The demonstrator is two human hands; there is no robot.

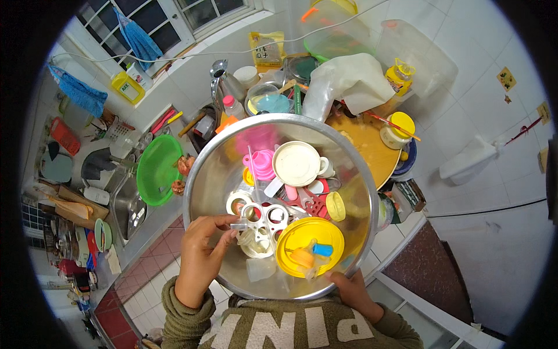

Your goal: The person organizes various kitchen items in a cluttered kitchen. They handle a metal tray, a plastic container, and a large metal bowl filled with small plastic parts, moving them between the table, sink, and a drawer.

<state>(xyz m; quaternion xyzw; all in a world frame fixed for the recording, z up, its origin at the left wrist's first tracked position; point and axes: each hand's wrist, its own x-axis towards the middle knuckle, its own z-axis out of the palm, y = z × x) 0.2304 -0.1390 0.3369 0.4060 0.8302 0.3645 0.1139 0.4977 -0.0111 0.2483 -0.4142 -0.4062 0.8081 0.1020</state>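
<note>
A large metal basin is close in front of my body, full of plastic kitchen pieces. My left hand reaches over its left side, thumb and forefinger closed on a small clear plastic piece. Just right of it lies a white plastic frame with round holes. My right hand grips the basin's rim at the lower right. Near it is a yellow lid with a blue and an orange piece on it. Farther back are a pink funnel, a white round container and a small yellow cap.
A green plastic basin and pomegranates are on the counter at left, by a metal sink. Behind stand a metal thermos jug, bowls, a white plastic bag and a yellow-lidded jar on a round wooden board.
</note>
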